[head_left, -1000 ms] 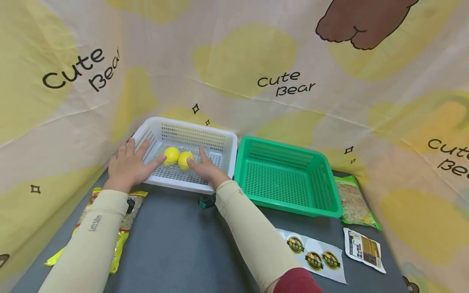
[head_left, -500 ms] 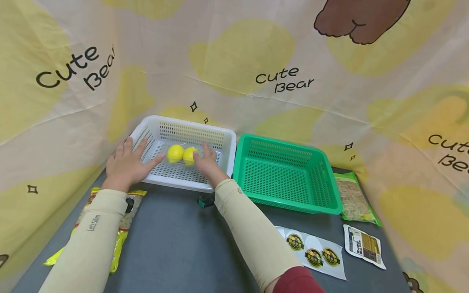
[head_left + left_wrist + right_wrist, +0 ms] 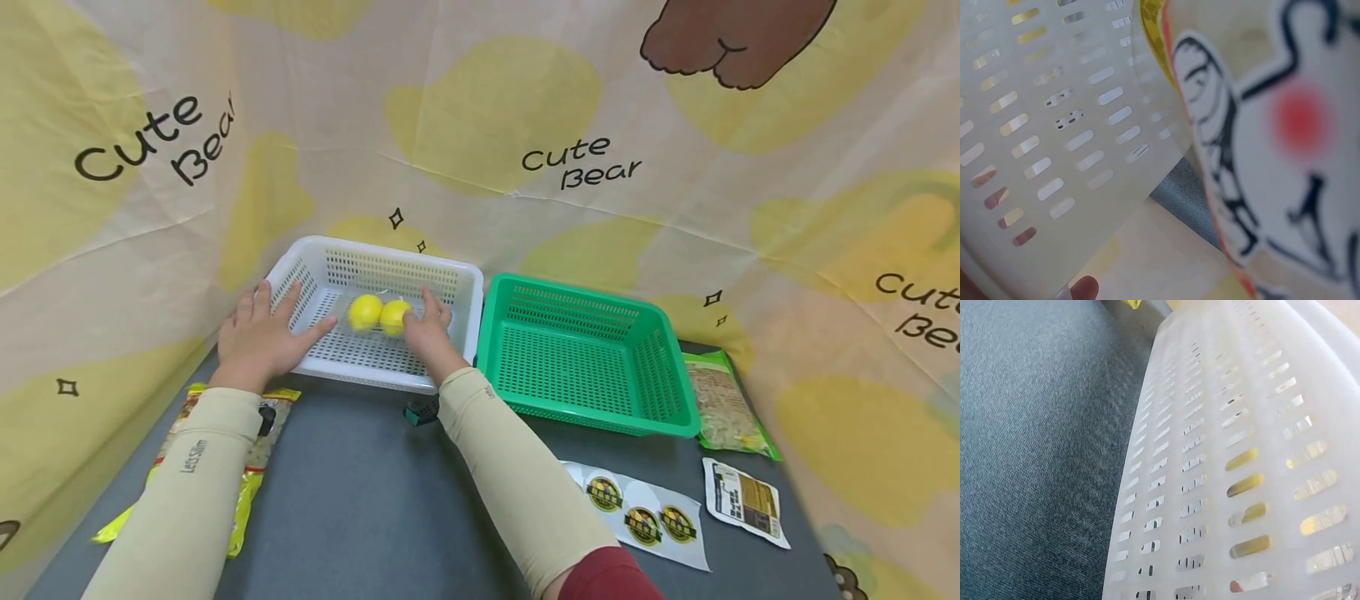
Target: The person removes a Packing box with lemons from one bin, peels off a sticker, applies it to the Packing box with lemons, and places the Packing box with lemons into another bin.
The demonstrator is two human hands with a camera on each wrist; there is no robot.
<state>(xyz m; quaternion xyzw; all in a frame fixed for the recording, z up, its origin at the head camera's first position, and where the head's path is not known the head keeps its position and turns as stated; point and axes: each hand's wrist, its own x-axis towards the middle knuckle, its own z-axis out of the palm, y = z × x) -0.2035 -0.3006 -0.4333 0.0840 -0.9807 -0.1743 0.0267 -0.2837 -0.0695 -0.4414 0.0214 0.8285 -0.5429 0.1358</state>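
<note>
Two yellow balls in clear plastic wrap (image 3: 365,312) show inside the white basket (image 3: 367,373). My right hand (image 3: 427,332) reaches over the basket's front rim and pinches the right end of this pack, thumb against the right ball and index finger pointing to the back. My left hand (image 3: 258,337) rests on the basket's left front corner with spread fingers, the thumb lying over the inside. A fingertip (image 3: 1085,289) shows below the basket wall in the left wrist view. Through the slots in the right wrist view, yellow (image 3: 1249,547) shows.
A green basket (image 3: 585,425) stands to the right, close against the white one. Packaged goods lie around: a yellow bag (image 3: 258,450) under the left forearm, a green-edged bag (image 3: 723,404), a small pouch (image 3: 744,502) and a sticker sheet (image 3: 682,550). A patterned curtain (image 3: 480,117) hangs behind.
My right hand and the pack of yellow balls have moved a little right and backward inside the white basket. My left hand stays on the basket corner.
</note>
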